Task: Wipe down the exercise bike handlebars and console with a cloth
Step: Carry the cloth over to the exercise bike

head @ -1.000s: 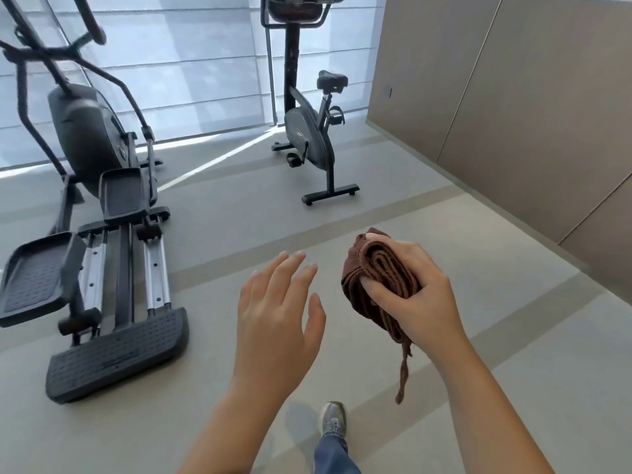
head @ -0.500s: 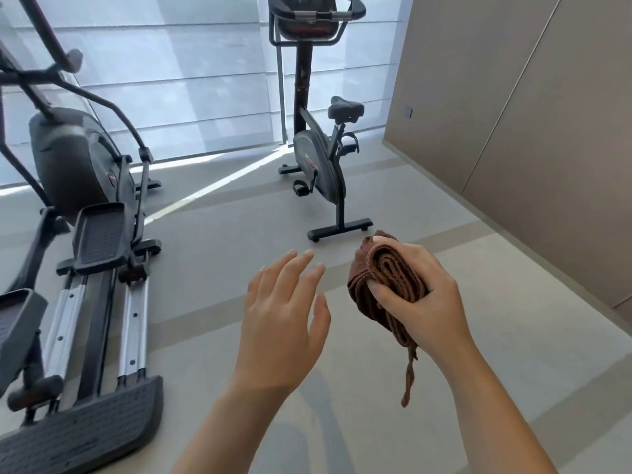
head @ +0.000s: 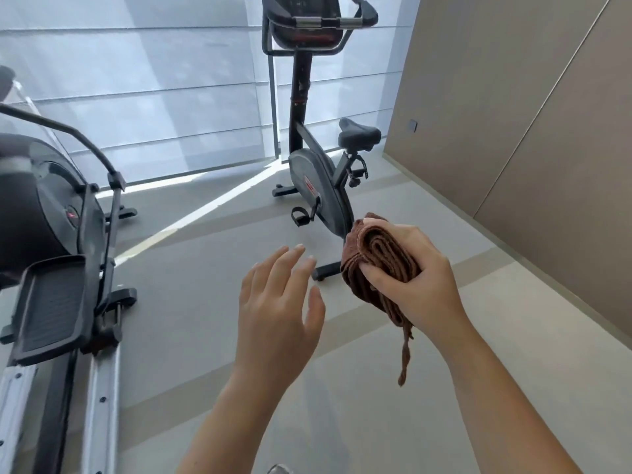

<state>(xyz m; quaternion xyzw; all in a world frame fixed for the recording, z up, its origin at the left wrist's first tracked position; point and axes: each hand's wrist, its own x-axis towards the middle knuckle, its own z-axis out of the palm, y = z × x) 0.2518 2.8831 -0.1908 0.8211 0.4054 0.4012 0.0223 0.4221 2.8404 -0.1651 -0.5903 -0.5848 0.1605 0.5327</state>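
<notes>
A dark exercise bike (head: 319, 186) stands ahead by the window, its saddle (head: 359, 133) to the right. Its handlebars (head: 328, 22) and console (head: 306, 32) sit at the top edge of the view, partly cut off. My right hand (head: 417, 278) grips a folded brown cloth (head: 379, 265) in front of the bike's rear base, with a strip of cloth hanging down. My left hand (head: 280, 302) is held out beside it, fingers straight and spread, holding nothing. Both hands are well short of the handlebars.
An elliptical trainer (head: 58, 241) with pedals and rails fills the left side. A beige panelled wall (head: 513, 107) runs along the right. Blinds cover the window (head: 154, 90) behind the machines. Grey floor (head: 205, 275) lies between me and the bike.
The view has moved closer to the bike and tilted up, so the handlebars show more. The elliptical has slid left and nearer. Both hands keep their pose, the right still gripping the cloth.
</notes>
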